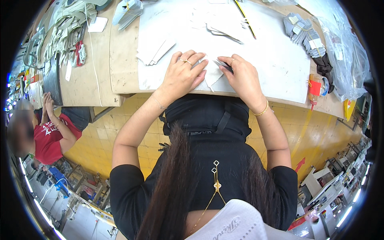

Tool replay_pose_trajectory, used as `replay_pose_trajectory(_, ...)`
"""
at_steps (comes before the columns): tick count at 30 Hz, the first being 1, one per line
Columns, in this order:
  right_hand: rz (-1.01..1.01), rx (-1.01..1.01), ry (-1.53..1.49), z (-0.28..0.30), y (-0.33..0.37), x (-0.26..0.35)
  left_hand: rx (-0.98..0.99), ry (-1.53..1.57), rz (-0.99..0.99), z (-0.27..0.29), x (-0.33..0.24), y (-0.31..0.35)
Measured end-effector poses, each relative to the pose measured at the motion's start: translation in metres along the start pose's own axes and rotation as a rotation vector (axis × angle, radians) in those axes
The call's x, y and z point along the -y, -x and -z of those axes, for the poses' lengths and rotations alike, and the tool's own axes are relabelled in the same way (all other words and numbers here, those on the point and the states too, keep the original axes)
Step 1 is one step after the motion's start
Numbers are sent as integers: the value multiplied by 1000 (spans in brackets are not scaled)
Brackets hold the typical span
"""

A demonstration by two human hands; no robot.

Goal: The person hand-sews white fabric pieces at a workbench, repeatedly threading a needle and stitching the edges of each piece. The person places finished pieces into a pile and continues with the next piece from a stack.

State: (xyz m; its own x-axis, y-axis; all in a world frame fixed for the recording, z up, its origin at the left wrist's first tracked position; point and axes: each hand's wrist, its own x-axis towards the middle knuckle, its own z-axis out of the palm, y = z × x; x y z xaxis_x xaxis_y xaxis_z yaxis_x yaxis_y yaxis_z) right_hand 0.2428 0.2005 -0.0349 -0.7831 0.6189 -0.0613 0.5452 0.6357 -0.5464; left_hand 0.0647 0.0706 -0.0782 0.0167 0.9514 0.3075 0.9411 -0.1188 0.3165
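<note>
Near the front edge of the white-covered work surface, my left hand has its fingers bent and its thumb and forefinger at the edge of a small white piece, which looks like cut fabric or card. To its right, my right hand is closed around a small dark tool with a thin pale tip pointing at the piece. The tool's exact kind is mostly hidden by my fingers. A stack of white pieces lies beyond my left hand. More pieces with dark edges lie farther off.
A yellow-and-black pencil lies at the back. Tied grey bundles, an orange-red bottle and clear plastic are on the right. At left are greenish-grey cut pieces and a person in red.
</note>
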Motion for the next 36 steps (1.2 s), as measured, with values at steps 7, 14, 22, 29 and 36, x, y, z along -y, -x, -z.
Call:
replay_pose_trajectory(7, 20, -190, -3, -12, -6, -2, -37, 9, 11, -3, 0, 1)
replay_pose_trajectory(14, -18, 111, -154, -8, -60, -22, -82, -2, -43, -6, 2, 4)
replay_pose_trajectory(22, 24, 552, 4, 16, -111, -16, -61, 91, -75, -4, 5, 2)
replay_pose_trajectory(29, 289, 217, 213, 6, -93, -15, -64, 65, -28, -3, 2, 1)
replay_pose_trajectory(36, 558, -131, 293, -10, -29, -17, -79, 56, 9, -1, -2, -4)
